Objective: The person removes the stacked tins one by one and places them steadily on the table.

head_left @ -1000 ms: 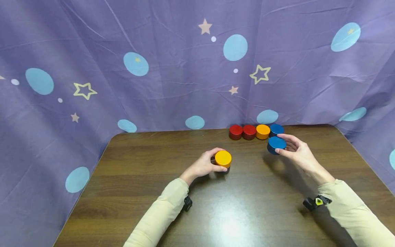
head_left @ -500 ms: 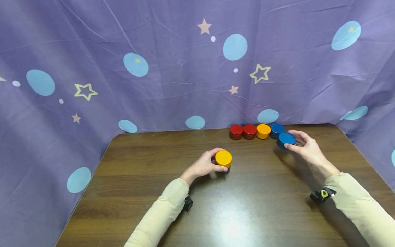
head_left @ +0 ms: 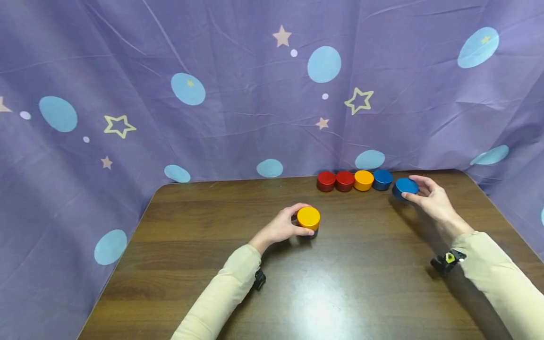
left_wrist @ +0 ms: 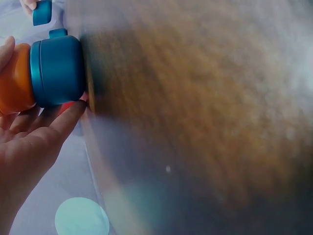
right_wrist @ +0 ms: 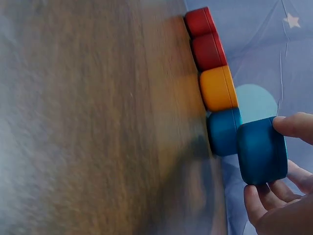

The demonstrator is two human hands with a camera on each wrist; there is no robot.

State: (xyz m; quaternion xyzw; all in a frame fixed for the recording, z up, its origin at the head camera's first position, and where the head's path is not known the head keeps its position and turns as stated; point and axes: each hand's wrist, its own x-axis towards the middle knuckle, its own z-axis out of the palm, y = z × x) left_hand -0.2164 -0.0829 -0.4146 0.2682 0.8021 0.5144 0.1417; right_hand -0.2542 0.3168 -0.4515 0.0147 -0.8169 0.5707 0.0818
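My left hand (head_left: 280,227) grips a round yellow tin (head_left: 308,217), which sits on top of a blue tin. In the left wrist view the lower blue tin (left_wrist: 58,71) shows beneath the orange-looking upper one (left_wrist: 17,81), and the fingers reach along both. Over at the back right, my right hand (head_left: 435,203) holds another blue tin (head_left: 405,187) between thumb and fingers. In the right wrist view that held tin (right_wrist: 262,152) appears slightly above the table, close to the end of a row. The row's last blue tin (head_left: 382,180) stands just left of it.
Along the table's back edge, left of that blue tin, stand a yellow tin (head_left: 363,180) and two red tins, one inner (head_left: 344,181) and one outer (head_left: 326,181). A purple curtain (head_left: 238,94) hangs right behind the brown wooden table (head_left: 191,226).
My right hand has carried its blue tin to the right and toward the back, from in front of the row to beside its right end. The left hand has stayed still.
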